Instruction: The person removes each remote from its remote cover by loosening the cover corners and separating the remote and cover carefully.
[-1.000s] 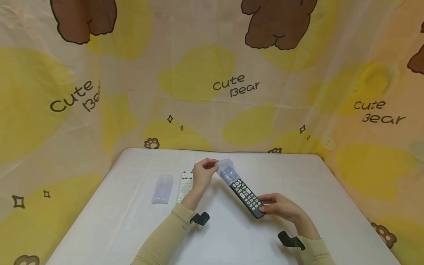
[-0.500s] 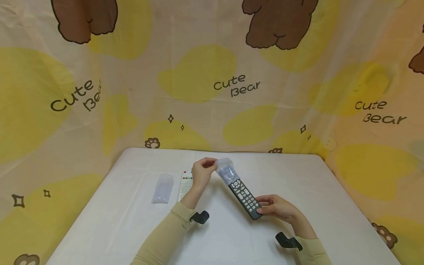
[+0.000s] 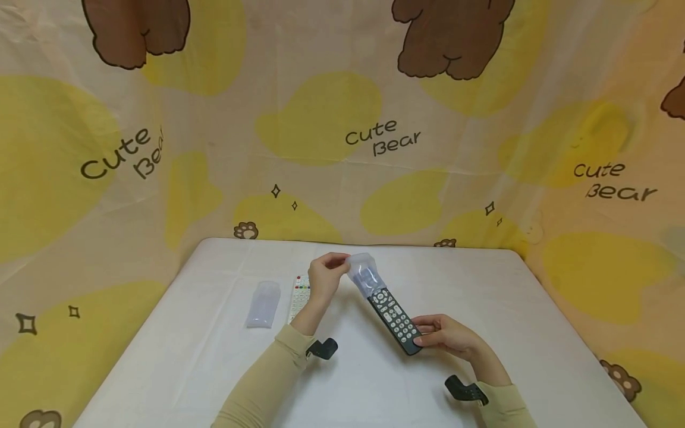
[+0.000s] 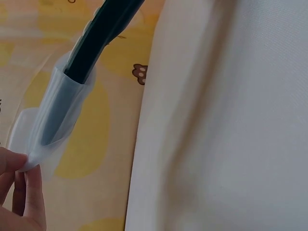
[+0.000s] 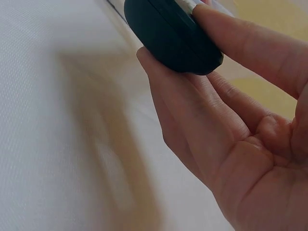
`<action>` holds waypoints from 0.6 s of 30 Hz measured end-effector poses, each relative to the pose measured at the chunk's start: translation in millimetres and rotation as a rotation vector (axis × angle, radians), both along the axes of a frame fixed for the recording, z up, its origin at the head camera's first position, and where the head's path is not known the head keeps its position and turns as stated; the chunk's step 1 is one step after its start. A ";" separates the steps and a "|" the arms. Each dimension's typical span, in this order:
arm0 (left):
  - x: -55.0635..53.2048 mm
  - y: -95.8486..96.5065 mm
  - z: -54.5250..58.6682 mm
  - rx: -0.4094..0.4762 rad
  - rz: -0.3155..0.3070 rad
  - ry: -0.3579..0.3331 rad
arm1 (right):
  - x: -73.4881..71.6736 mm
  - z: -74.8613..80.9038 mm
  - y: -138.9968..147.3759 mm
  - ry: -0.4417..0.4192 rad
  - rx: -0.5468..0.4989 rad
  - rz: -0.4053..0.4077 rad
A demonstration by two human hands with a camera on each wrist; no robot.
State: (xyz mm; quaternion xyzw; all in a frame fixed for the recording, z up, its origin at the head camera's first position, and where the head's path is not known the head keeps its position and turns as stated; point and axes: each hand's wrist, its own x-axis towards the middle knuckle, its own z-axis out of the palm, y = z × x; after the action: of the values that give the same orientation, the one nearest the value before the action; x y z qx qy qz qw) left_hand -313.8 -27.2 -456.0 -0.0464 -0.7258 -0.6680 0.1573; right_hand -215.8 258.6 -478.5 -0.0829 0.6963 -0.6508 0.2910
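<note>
A black remote control (image 3: 395, 318) with pale buttons slants through the air above the table, its far end inside a clear plastic sleeve (image 3: 367, 276). My left hand (image 3: 325, 278) pinches the sleeve's far corner between thumb and fingers; the left wrist view shows this pinch at the sleeve tip (image 4: 30, 161). At the near end, my right hand (image 3: 449, 336) grips the remote, thumb on top and fingers beneath. In the right wrist view the remote's dark rounded end (image 5: 173, 38) sits between thumb and fingers.
A white remote control (image 3: 299, 297) lies on the white table (image 3: 214, 356), partly hidden behind my left hand and forearm. Left of it lies another translucent sleeve (image 3: 263, 305). A patterned cloth (image 3: 321, 196) hangs behind the table's back edge.
Both hands, with the black remote and its sleeve, have shifted slightly to the left. The remote's depth in the sleeve looks about the same, and both grips stay as they were.
</note>
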 end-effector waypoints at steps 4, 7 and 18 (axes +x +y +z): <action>0.4 -0.6 0.2 0.001 -0.006 -0.010 | 1.2 0.5 -0.4 0.006 0.004 0.000; 0.1 -1.0 -0.1 0.005 -0.008 -0.014 | 1.7 0.7 -0.5 0.008 0.007 -0.002; -0.8 -1.8 -0.2 0.020 -0.005 -0.016 | 3.0 -1.6 1.5 0.004 -0.003 -0.004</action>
State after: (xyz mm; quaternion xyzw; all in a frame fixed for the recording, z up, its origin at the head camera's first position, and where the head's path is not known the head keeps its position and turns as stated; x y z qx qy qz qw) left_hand -314.6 -29.0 -456.2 -0.0413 -0.7202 -0.6759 0.1505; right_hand -212.8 260.1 -480.1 -0.0832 0.6960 -0.6522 0.2884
